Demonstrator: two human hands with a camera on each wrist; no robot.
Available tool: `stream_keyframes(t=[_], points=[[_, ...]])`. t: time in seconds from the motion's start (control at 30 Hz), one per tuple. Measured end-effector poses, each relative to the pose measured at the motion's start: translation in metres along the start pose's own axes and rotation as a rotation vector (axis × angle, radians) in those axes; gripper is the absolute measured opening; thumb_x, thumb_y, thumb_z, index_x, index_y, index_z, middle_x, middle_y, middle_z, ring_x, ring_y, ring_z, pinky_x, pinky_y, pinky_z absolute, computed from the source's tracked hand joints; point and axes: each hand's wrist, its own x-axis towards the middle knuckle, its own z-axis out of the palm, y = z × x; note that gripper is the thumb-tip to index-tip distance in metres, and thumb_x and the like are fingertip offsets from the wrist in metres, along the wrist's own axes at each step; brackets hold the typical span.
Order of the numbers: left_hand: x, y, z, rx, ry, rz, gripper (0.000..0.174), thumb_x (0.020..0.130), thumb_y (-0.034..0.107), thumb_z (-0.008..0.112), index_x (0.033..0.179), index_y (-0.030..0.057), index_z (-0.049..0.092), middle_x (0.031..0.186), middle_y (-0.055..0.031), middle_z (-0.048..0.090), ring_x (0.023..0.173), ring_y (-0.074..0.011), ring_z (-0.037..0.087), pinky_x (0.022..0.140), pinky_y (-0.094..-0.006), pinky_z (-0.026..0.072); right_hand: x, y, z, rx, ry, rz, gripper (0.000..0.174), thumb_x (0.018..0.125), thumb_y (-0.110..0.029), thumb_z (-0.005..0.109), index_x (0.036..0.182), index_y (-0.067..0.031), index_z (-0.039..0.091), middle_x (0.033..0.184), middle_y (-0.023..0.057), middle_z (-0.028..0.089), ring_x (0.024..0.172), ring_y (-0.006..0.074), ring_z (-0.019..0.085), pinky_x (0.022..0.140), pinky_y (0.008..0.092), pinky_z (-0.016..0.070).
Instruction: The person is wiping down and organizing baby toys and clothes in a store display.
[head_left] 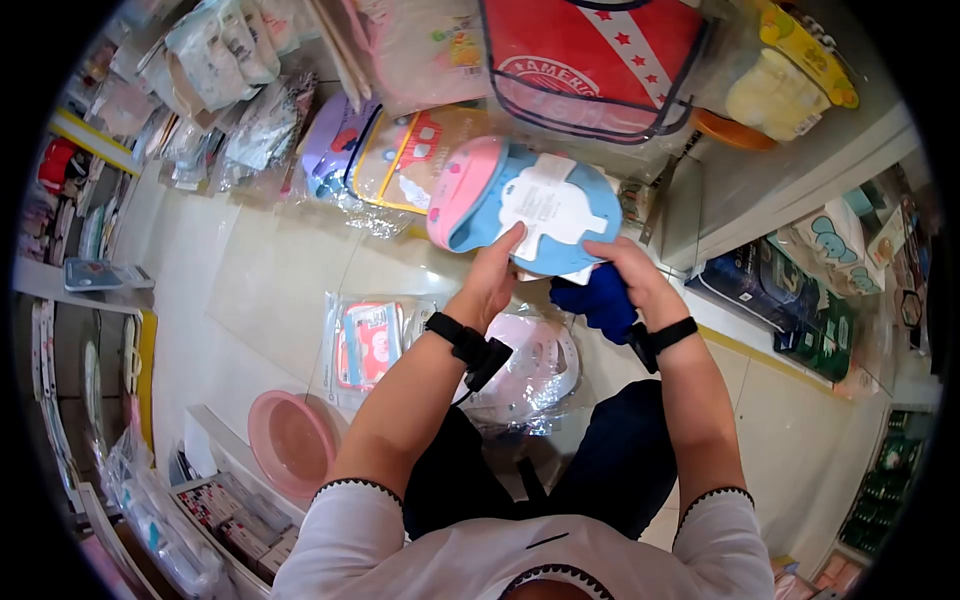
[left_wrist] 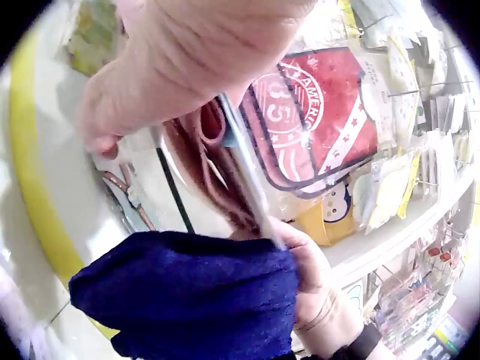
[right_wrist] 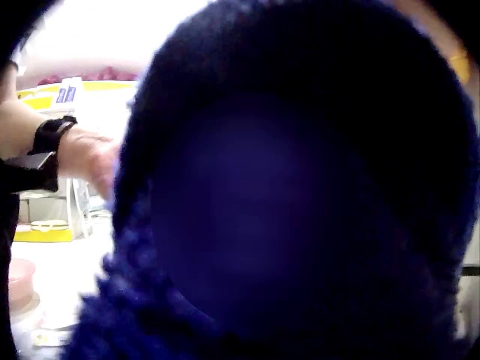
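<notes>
Between both hands is a bib (head_left: 600, 190), blue with a pink, curved pocket-like part and a white card with printing on its face. My left hand (head_left: 490, 275) pinches its near edge, thumb on top. The right hand (head_left: 640, 275) grips the near right edge, and a dark blue cloth (head_left: 592, 300) hangs beneath that hand. From the left wrist view, the bib (left_wrist: 251, 176) is seen edge-on with dull pink folds, above the cloth (left_wrist: 187, 292). In the right wrist view the cloth (right_wrist: 300, 187) blocks most of the picture, hiding the right hand.
Packaged bibs, one red (head_left: 600, 60) and one tan (head_left: 410, 150), lie ahead. On the floor are a clear-wrapped pink item (head_left: 530, 370) and a flat packet (head_left: 370, 345). A pink basin (head_left: 290, 440) stands at left. Stocked shelves line both sides.
</notes>
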Motion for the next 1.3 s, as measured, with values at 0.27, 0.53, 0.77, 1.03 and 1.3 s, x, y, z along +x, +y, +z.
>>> stream_keyframes(t=[0.27,0.53,0.77,1.03,1.3], points=[[0.018,-0.026,-0.007,-0.187,0.147,-0.083,0.047,0.079,0.046,0.059,0.109,0.0107,0.048,0.099,-0.0043,0.052,0.089,-0.0181,0.048,0.076,-0.0353,0.0396,-0.018,-0.014,-0.027,0.089,0.083,0.083,0.035,0.075,-0.012,0.059,0.104,0.0051,0.055,0.098,0.0135,0.061,0.084,0.0204,0.061,0.077,0.0295,0.0494],[0.016,-0.038,0.005,-0.221,0.106,-0.001,0.047,0.078,0.036,0.062,0.113,0.0095,0.044,0.102,-0.0060,0.052,0.095,-0.0178,0.047,0.083,-0.0344,0.0359,-0.020,-0.006,-0.054,0.018,0.119,0.063,0.034,0.073,-0.014,0.060,0.101,0.0043,0.056,0.094,0.0112,0.062,0.081,0.0184,0.061,0.074,0.0283,0.0490],[0.013,-0.017,0.002,0.035,0.418,0.230,0.090,0.064,0.015,0.069,0.134,0.0021,0.013,0.122,-0.0154,0.039,0.113,-0.0247,0.038,0.098,-0.0359,0.0289,-0.034,-0.007,-0.070,0.034,0.197,0.104,0.037,0.073,-0.015,0.060,0.104,0.0038,0.054,0.094,0.0117,0.062,0.083,0.0194,0.061,0.076,0.0290,0.0493],[0.012,0.000,-0.020,0.138,0.193,0.098,0.067,0.073,0.020,0.062,0.130,0.0075,0.030,0.117,-0.0096,0.044,0.108,-0.0219,0.039,0.092,-0.0359,0.0282,-0.030,0.003,-0.064,-0.031,0.149,0.067,0.051,0.077,-0.021,0.064,0.118,0.0034,0.046,0.111,0.0119,0.056,0.096,0.0197,0.057,0.085,0.0296,0.0458],[0.050,0.022,-0.059,-0.307,0.232,0.117,0.029,0.084,0.028,0.056,0.098,0.0035,0.051,0.087,-0.0071,0.055,0.080,-0.0151,0.053,0.075,-0.0244,0.0451,-0.029,0.010,-0.070,-0.009,0.140,0.013,0.054,0.075,-0.018,0.066,0.120,0.0028,0.044,0.112,0.0123,0.055,0.098,0.0213,0.055,0.086,0.0318,0.0441]])
